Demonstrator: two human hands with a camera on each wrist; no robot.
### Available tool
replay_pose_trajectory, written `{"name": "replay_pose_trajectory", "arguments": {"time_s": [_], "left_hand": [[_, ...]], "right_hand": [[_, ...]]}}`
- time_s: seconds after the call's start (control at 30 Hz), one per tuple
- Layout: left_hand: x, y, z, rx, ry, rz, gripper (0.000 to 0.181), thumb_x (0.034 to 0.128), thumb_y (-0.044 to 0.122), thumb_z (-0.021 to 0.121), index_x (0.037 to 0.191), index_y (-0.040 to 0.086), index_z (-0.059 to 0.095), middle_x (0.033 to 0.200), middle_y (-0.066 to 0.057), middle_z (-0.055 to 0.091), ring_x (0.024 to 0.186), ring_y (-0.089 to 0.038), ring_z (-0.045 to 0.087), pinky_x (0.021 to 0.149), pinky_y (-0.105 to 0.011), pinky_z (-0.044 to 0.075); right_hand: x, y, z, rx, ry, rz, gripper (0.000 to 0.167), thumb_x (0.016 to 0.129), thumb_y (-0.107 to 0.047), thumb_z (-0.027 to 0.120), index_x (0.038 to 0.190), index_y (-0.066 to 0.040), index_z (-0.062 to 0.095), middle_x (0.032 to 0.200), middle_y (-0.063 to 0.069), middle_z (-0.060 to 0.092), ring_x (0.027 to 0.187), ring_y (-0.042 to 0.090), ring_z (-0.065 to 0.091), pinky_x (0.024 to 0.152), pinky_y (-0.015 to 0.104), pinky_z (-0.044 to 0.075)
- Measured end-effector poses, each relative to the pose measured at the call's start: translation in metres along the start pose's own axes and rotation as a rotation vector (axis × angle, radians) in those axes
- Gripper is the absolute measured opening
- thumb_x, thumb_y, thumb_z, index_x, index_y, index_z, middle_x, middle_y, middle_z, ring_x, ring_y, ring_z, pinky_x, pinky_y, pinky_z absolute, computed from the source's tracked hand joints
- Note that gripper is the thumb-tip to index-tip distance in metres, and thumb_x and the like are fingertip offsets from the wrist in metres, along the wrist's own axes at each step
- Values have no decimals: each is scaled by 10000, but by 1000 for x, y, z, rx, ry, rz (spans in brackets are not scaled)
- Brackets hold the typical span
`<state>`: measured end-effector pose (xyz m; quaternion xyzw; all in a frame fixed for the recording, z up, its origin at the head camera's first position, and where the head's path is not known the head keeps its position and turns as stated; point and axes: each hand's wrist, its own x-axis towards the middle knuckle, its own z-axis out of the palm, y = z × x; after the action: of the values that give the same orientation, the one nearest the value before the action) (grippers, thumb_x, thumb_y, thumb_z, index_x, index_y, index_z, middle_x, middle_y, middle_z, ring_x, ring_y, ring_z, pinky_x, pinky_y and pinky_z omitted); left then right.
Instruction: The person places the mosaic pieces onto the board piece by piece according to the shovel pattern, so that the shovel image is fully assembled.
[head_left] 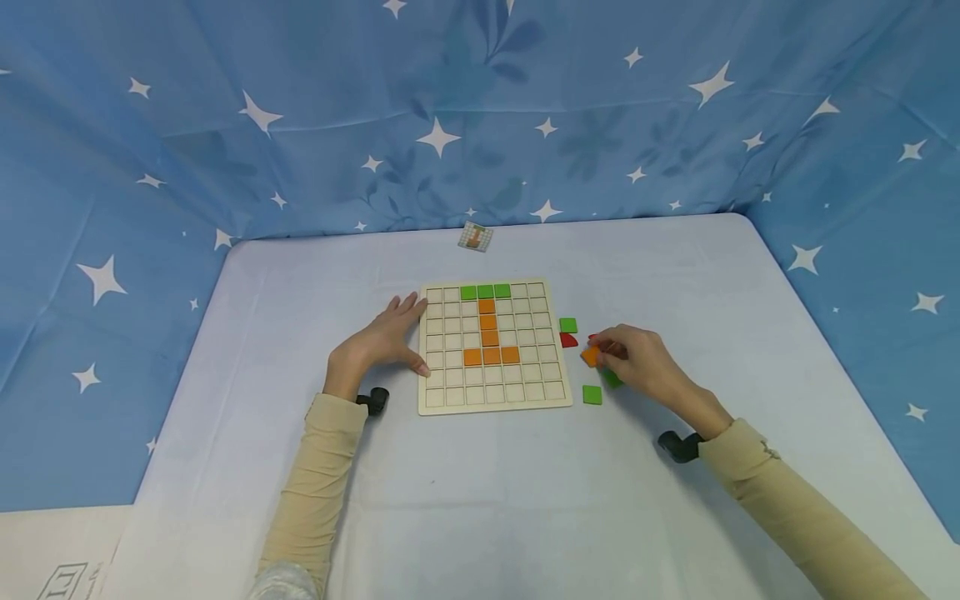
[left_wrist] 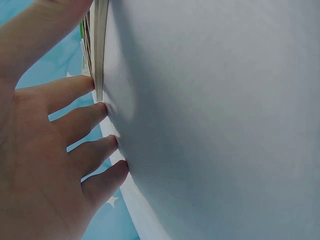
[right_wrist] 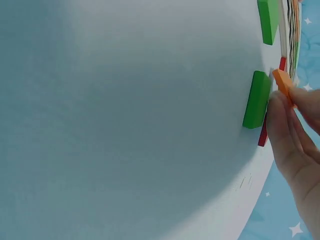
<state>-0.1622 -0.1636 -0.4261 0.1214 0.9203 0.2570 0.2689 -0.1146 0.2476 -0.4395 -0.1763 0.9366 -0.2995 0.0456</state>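
A cream grid board (head_left: pixel 457 396) lies flat on the white table. Three green square tiles (head_left: pixel 485 292) fill part of its top row, and several orange square tiles (head_left: pixel 489 337) form a column with a short bar at its foot. My left hand (head_left: pixel 380 337) rests at the board's left edge, thumb and fingers spread and straight. To the right of the board, my right hand (head_left: pixel 637 358) pinches an orange square tile (right_wrist: pixel 283 82) between thumb and fingers. Just under that hand is a green tile (right_wrist: pixel 258 100), with red pieces (head_left: pixel 568 340) close by.
Two more green tiles lie right of the board, one higher (head_left: pixel 568 325) and one lower (head_left: pixel 592 394). A small pattern card (head_left: pixel 476 237) sits behind the board near the table's far edge. Blue star-printed cloth (head_left: pixel 480 125) hangs around the back and sides.
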Motion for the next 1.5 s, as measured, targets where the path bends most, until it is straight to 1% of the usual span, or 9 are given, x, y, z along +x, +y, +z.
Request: {"name": "replay_pose_trajectory", "arguments": {"time_s": [0.07,0.2,0.4,0.63,0.77,1.0,1.3,1.5], "left_hand": [[0,0,0,2,1,0,1243,745,275,939,1670,126,121,1746,-90,-39,1602,-337,-111,1280,-605,62],[0,0,0,6,1,-4,1243,743,273,940,1669,122,124,1745,-94,-35,1602,-336,-109,1284,-594,57],[-1,1,0,4,-1,-5,1237,751,274,934,1669,120,119,1745,-103,-35,1602,-341,-108,1280,-605,64],[-1,0,0,1,-4,-7,1229,758,269,930,1669,121,119,1745,-103,-36,1601,-343,-108,1279,-608,59],[-1,0,0,-2,-5,-5,1230,756,270,931,1669,116,120,1744,-107,-36,1600,-348,-108,1279,-608,60],[-1,0,0,-3,1,-5,1232,755,280,932,1670,131,121,1746,-89,-36,1603,-332,-108,1282,-602,58],[1,-1,0,-2,7,6,1229,757,276,932,1669,123,123,1745,-101,-32,1601,-345,-106,1279,-608,64],[0,-1,0,-1,1,2,1228,759,278,931,1670,127,121,1746,-92,-35,1602,-335,-110,1283,-599,61]], "right_hand": [[0,-1,0,24,-20,19,309,882,54,749,1189,48,716,1113,193,731,920,295,705,822,438,616],[1,-4,0,44,-40,40,334,887,46,748,1217,57,697,1119,194,724,944,304,698,868,473,611],[3,-6,2,54,-19,36,323,884,47,755,1203,55,702,1079,183,726,932,296,695,883,489,610],[6,-12,5,91,-8,58,325,872,37,776,1191,44,710,1103,190,725,953,301,705,906,496,604],[9,-15,8,133,-9,61,326,860,38,789,1177,43,716,1101,188,718,947,291,700,920,484,602],[14,-22,12,182,-38,67,345,858,31,790,1192,39,709,1128,175,722,965,284,726,885,426,617],[21,-31,20,221,-55,32,314,843,35,804,1149,36,729,1058,146,736,941,268,742,872,389,622],[26,-39,24,255,-89,11,296,860,19,794,1150,40,733,1063,151,742,923,248,737,865,392,622]]}}
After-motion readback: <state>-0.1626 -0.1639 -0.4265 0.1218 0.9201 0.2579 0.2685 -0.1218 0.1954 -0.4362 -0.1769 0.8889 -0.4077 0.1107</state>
